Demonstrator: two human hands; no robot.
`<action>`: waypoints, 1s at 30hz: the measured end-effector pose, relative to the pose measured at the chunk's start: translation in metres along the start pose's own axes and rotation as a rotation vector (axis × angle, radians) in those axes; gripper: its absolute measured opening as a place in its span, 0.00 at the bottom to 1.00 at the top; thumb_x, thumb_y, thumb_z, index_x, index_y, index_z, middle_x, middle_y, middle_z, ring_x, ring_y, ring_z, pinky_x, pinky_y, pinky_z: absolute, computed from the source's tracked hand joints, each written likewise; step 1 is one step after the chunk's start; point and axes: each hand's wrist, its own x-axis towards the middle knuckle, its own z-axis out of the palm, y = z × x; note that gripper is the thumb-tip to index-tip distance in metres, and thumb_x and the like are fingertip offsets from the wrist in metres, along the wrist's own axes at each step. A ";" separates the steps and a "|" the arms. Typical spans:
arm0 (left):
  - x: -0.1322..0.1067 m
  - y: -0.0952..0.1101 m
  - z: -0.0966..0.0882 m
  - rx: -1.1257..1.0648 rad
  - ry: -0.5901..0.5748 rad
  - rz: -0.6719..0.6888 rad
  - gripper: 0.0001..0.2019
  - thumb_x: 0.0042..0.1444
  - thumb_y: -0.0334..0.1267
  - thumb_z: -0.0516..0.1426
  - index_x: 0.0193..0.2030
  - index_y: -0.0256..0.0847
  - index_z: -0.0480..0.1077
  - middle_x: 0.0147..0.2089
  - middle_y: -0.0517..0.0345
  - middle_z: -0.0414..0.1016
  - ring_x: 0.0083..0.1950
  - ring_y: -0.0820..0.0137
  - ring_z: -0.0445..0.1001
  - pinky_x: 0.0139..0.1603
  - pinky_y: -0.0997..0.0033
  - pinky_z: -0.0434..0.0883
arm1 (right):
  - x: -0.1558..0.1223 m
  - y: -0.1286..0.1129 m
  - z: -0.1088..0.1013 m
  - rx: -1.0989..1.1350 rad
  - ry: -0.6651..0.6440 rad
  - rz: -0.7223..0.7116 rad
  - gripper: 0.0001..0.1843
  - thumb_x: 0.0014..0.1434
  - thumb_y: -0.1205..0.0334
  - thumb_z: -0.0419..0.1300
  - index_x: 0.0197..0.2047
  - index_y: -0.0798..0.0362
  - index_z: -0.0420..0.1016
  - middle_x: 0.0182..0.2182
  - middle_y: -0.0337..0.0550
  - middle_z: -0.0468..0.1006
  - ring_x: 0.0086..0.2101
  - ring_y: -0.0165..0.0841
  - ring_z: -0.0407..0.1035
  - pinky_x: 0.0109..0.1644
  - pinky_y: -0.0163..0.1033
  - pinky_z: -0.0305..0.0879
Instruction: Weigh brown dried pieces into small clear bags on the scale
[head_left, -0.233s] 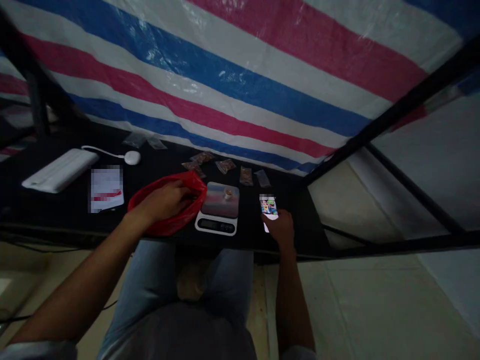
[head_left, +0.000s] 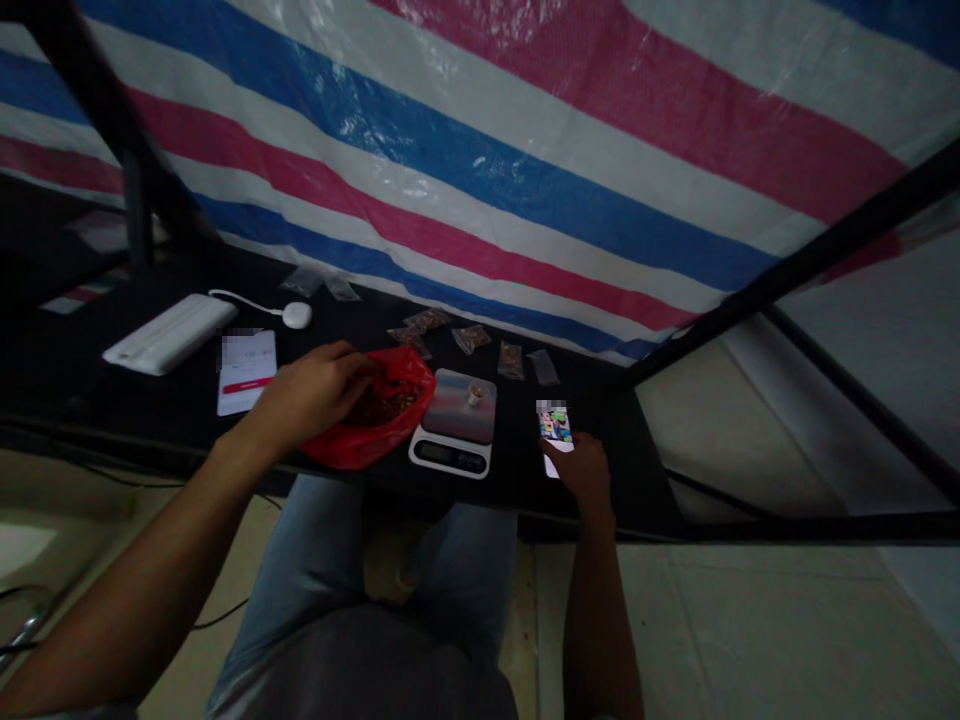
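Note:
My left hand (head_left: 319, 385) is at the left rim of a red plastic bag (head_left: 360, 450), its fingers curled over the edge and closed on it, fingertips partly hidden. Inside the bag lie small brown pieces (head_left: 397, 400). Just right of the bag sits a white kitchen scale (head_left: 454, 415), with a small pale cup (head_left: 475, 396) on its metal plate. Over on the right, my right hand (head_left: 589, 465) is closed around the lower right of a lit phone (head_left: 556, 425), thumb across the screen; its other fingers are mostly hidden.
Behind the scale lie several small clear packets of brown pieces (head_left: 471, 339) and a clear packet (head_left: 543, 367). Clear bags (head_left: 322, 283), a white power bank (head_left: 171, 335), a cabled white disc (head_left: 297, 315) and another phone (head_left: 246, 385) lie left. A striped sheet (head_left: 480, 170) hangs behind.
My left hand has drawn left from over the bag's mouth to its rim, so the brown pieces now show. The view has turned slightly left. My right hand stays at the phone.

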 end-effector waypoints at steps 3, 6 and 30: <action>0.014 -0.007 -0.006 0.026 0.093 -0.033 0.30 0.65 0.53 0.53 0.68 0.36 0.67 0.62 0.38 0.71 0.61 0.48 0.72 0.62 0.54 0.70 | -0.003 -0.015 -0.005 -0.115 0.107 -0.005 0.34 0.51 0.42 0.69 0.52 0.61 0.76 0.49 0.71 0.77 0.53 0.61 0.70 0.57 0.61 0.65; 0.049 -0.012 0.003 -0.023 -0.029 -0.022 0.38 0.61 0.55 0.58 0.72 0.33 0.61 0.69 0.34 0.68 0.67 0.48 0.69 0.65 0.57 0.68 | -0.014 -0.057 -0.006 -0.013 0.213 -0.219 0.34 0.59 0.47 0.65 0.61 0.61 0.71 0.56 0.68 0.74 0.57 0.56 0.67 0.62 0.59 0.63; 0.067 -0.020 -0.013 -0.134 -0.215 0.078 0.18 0.70 0.48 0.48 0.48 0.36 0.71 0.44 0.43 0.81 0.43 0.59 0.81 0.42 0.67 0.71 | -0.032 -0.257 0.061 -0.122 -0.439 -0.856 0.16 0.68 0.71 0.54 0.57 0.60 0.72 0.56 0.60 0.76 0.57 0.44 0.71 0.61 0.47 0.67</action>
